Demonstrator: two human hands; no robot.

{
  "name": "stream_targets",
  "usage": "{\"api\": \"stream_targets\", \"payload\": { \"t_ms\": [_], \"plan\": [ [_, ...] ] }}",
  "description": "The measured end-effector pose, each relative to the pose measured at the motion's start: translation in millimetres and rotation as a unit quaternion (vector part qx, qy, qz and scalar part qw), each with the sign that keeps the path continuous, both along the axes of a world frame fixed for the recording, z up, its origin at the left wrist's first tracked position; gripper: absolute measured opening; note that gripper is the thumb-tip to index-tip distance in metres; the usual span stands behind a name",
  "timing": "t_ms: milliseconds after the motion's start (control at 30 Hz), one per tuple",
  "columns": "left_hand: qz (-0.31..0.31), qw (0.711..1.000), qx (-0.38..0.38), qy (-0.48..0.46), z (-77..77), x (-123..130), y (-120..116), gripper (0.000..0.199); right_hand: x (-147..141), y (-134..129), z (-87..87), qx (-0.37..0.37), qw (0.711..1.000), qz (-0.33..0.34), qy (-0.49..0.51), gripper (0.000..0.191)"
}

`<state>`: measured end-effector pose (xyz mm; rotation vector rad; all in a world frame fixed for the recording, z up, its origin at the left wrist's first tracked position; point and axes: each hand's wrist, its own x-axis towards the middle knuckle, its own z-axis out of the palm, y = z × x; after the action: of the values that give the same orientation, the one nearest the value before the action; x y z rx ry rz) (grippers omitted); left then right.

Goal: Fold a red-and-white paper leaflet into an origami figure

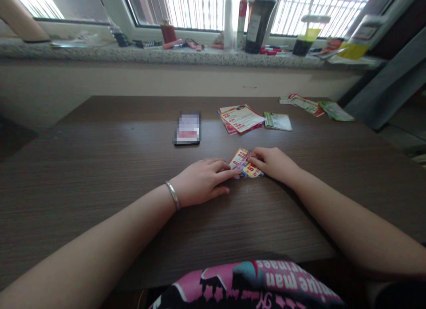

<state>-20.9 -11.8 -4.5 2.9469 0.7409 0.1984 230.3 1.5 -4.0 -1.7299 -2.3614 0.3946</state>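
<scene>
Colourful printed paper pieces [252, 170] lie on the brown table [100, 167] between my two hands. My left hand [206, 180], with a silver bracelet at the wrist, lies low over the table; its fingers are apart and a fingertip touches the left part of the paper. From the right, my right hand [274, 163] touches the paper's upper right edge with bent fingers pressed together. Behind them sits a stack of printed sheets [241, 119], with a small green and white packet [278, 121] at its right.
A phone [188, 129] with a pixelated screen lies left of the stack. More leaflets [308, 105] are at the back right. Bottles, including a dark one [259, 25], and small items line the granite windowsill [199, 57]. A grey curtain [392, 82] hangs at the right.
</scene>
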Motion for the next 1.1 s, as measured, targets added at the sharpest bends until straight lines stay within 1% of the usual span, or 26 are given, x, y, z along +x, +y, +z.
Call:
{"api": "stream_targets", "payload": {
  "t_ms": [133, 300, 433, 533, 767, 867, 967, 1100],
  "plan": [
    [-0.01, 1.0, 0.014, 0.012, -1.0, -0.6, -0.8, 0.049, -2.3, -2.2, 4.2, -0.02, 1.0, -0.008, -0.015, 0.027],
    [-0.008, 1.0, 0.013, 0.018, -0.5, -1.2, -1.8, 0.05, -0.7, -4.2, 6.2, -0.011, 1.0, -0.006, -0.023, 0.029],
    [-0.006, 1.0, 0.011, 0.01, -2.1, -2.1, -1.8, 0.047, 4.3, -3.1, 5.0, 0.006, 0.999, 0.029, -0.017, 0.021],
    [-0.004, 1.0, 0.004, 0.005, -3.1, -2.3, -1.3, 0.049, 7.4, -0.4, 3.3, -0.006, 0.998, 0.052, 0.018, 0.016],
    [0.017, 1.0, 0.001, 0.007, -1.5, -0.4, -2.4, 0.06, 6.2, 3.4, 1.0, -0.014, 0.999, -0.013, 0.036, 0.017],
    [0.025, 1.0, 0.005, 0.01, -1.8, 0.1, -3.3, 0.059, 4.0, 2.4, 1.8, -0.018, 0.999, -0.039, 0.024, 0.017],
    [0.028, 0.999, 0.01, 0.015, -2.9, 0.7, -3.9, 0.056, 2.1, 0.4, 2.7, -0.011, 0.999, -0.052, -0.009, 0.019],
    [0.026, 0.999, 0.01, 0.021, -4.6, 2.2, -4.9, 0.059, -0.6, -2.4, 3.4, 0.002, 0.995, -0.051, -0.091, 0.025]
  ]
}}
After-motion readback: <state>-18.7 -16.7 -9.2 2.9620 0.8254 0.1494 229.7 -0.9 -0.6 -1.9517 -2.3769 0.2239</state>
